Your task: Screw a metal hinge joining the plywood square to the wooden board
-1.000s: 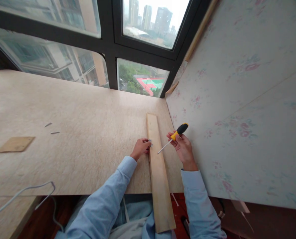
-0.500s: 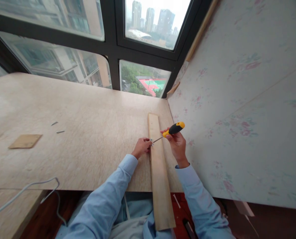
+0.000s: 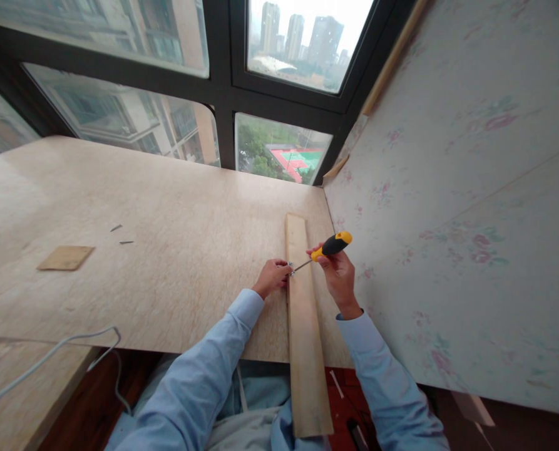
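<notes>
A long narrow wooden plank (image 3: 305,338) lies on the pale tabletop (image 3: 166,269) and overhangs its near edge toward me. My left hand (image 3: 272,276) is closed in a pinch on a small metal fitting (image 3: 290,268) at the plank's left edge. My right hand (image 3: 336,269) grips a screwdriver with a yellow and black handle (image 3: 332,244). Its metal tip touches the fitting beside my left fingers.
A thin square wood offcut (image 3: 66,257) and two small dark bits (image 3: 121,234) lie at the left of the tabletop. A white cable (image 3: 63,351) hangs over the near left edge. A flowered wall panel (image 3: 457,207) stands close on the right; windows behind.
My right hand has swung the screwdriver from pointing down at the plank to its tip meeting the fitting held by my left hand. The view has shifted slightly.
</notes>
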Action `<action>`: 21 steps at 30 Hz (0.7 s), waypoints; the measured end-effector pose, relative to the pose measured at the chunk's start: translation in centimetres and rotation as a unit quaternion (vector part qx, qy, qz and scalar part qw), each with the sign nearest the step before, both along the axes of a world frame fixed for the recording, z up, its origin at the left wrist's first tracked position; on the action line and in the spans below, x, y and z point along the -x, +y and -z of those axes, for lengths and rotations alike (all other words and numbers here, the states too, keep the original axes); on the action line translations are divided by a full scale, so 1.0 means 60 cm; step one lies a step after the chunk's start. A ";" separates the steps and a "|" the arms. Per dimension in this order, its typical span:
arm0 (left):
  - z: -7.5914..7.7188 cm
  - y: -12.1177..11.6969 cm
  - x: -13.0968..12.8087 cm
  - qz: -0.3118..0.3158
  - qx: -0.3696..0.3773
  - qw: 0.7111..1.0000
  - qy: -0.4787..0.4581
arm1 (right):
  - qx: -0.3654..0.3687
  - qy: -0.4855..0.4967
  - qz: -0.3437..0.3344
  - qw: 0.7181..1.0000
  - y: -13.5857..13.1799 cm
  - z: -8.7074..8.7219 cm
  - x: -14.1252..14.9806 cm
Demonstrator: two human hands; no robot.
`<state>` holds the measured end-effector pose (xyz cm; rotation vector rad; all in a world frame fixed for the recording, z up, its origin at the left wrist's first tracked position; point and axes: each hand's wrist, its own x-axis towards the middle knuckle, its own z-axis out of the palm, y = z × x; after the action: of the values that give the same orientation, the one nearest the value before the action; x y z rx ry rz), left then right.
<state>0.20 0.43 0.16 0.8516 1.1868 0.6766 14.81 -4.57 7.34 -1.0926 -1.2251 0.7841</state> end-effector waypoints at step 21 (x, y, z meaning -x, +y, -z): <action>0.007 -0.001 -0.002 0.002 -0.011 1.000 0.004 | 0.014 0.022 -0.007 1.000 0.001 -0.005 0.004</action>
<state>0.33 0.37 -0.29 0.8756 1.1855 0.6854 14.57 -4.51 7.62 -1.0861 -1.1892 0.8342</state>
